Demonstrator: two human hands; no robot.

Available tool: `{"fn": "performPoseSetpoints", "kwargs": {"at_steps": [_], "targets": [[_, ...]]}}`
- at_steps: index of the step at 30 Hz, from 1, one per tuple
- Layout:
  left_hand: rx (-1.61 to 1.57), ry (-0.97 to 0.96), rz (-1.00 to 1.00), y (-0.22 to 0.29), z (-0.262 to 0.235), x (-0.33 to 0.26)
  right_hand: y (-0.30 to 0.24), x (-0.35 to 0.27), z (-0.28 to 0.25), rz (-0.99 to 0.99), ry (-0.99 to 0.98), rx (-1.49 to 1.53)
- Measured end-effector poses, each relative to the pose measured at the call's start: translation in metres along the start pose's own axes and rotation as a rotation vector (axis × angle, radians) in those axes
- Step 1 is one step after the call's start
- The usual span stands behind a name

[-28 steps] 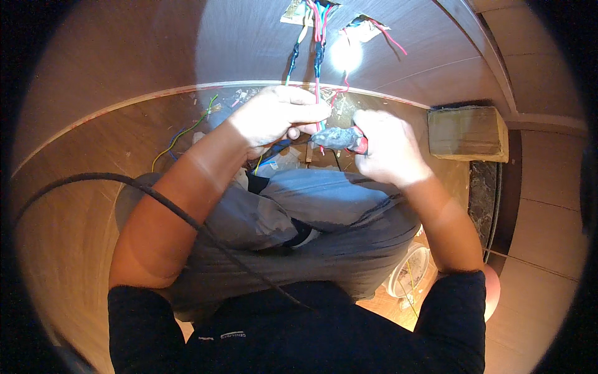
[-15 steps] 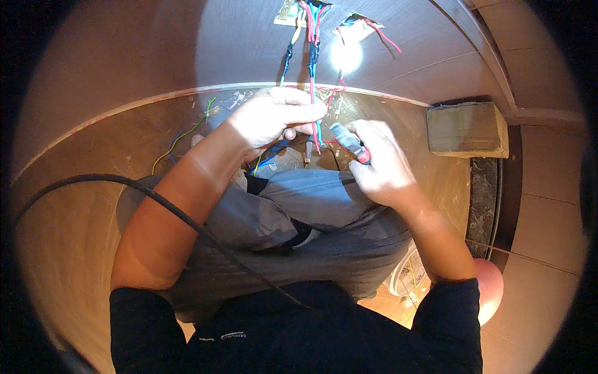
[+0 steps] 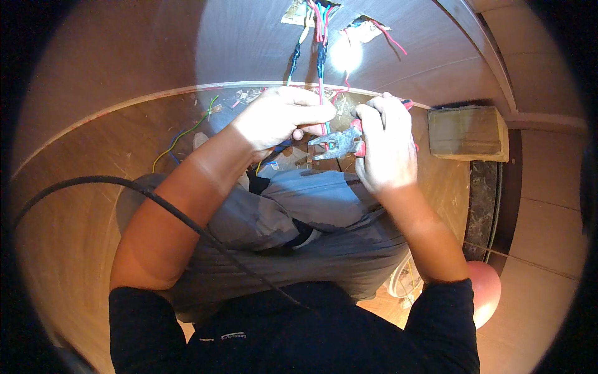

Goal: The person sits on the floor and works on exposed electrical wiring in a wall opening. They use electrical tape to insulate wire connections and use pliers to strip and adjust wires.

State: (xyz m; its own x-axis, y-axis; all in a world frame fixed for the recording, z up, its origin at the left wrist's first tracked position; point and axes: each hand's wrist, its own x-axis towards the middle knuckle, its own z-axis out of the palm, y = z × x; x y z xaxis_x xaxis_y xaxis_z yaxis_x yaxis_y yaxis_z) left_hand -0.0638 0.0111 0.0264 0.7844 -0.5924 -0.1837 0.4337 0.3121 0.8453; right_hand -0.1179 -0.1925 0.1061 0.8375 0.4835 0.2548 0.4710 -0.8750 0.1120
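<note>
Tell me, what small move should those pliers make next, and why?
Probably close the pliers onto the red wire. The right hand aims their open jaws at it, while the left hand pinches the wire just beside them.

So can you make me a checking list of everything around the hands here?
Surface: brown wooden floor, brightly lit by a lamp spot on the wall.
Job's things: red-handled pliers in the right hand; red wire pinched by the left hand.
Clutter: wire scraps along the wall's foot; yellow and blue loose wire.
Hands: both closed, left on the wire, right on the pliers.
Cables: taped wires hanging from wall openings; black cable across the left forearm.
Surroundings: wooden block, pink round thing at right.
</note>
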Motion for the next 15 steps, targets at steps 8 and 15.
{"fn": "performPoseSetpoints", "kwargs": {"at_steps": [8, 15], "targets": [[0.018, 0.014, 0.000, 0.004, 0.004, -0.002, 0.002, 0.004, -0.002, 0.020, -0.065, -0.020], [-0.050, -0.034, -0.015, 0.000, -0.003, 0.002, 0.005, 0.020, -0.007, -0.131, -0.048, -0.141]]}}
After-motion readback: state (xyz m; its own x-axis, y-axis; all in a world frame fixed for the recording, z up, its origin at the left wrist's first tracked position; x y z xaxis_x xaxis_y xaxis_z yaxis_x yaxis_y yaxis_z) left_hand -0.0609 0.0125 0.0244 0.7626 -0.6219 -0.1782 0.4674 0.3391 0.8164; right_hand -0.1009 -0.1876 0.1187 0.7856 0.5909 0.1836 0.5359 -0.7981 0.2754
